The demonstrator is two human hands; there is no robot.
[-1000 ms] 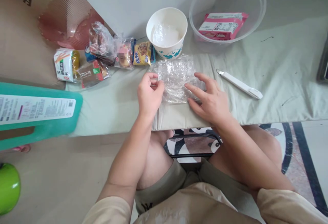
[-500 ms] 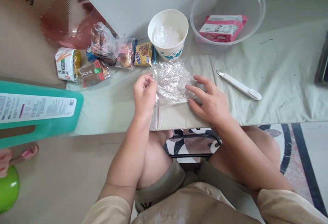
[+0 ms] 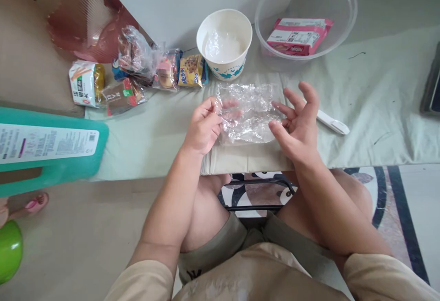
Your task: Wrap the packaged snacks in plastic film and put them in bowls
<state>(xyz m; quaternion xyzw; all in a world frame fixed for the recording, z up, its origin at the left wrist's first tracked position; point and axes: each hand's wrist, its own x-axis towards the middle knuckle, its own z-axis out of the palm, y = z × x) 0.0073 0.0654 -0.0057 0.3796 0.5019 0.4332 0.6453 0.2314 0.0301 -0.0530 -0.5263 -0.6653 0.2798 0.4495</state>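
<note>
A crinkled clear plastic bag [image 3: 252, 115] is spread between my hands above the cloth. My left hand [image 3: 204, 126] pinches its left edge, with some fingers showing through the film. On the other side my right hand [image 3: 299, 122] is open, fingers apart, close to the bag's right edge; whether a fingertip touches it I cannot tell. Beyond the bag stands a white paper bowl [image 3: 225, 44] with a blue leaf pattern and crumpled clear film inside. A white utility knife [image 3: 332, 123] lies partly hidden behind my right hand.
Several packaged snacks [image 3: 132, 78] lie at the back left beside a ribbed pinkish plastic piece [image 3: 85, 23]. A clear tub [image 3: 349, 21] at the back right holds a pink wafer packet [image 3: 300, 37]. A teal bottle [image 3: 92, 163] juts in from the left. A person's foot [image 3: 37, 202] shows at lower left.
The bag has been lifted and stretched wider to the right. My left hand moved slightly right, and my right hand moved right and turned, its fingers raised over the knife.
</note>
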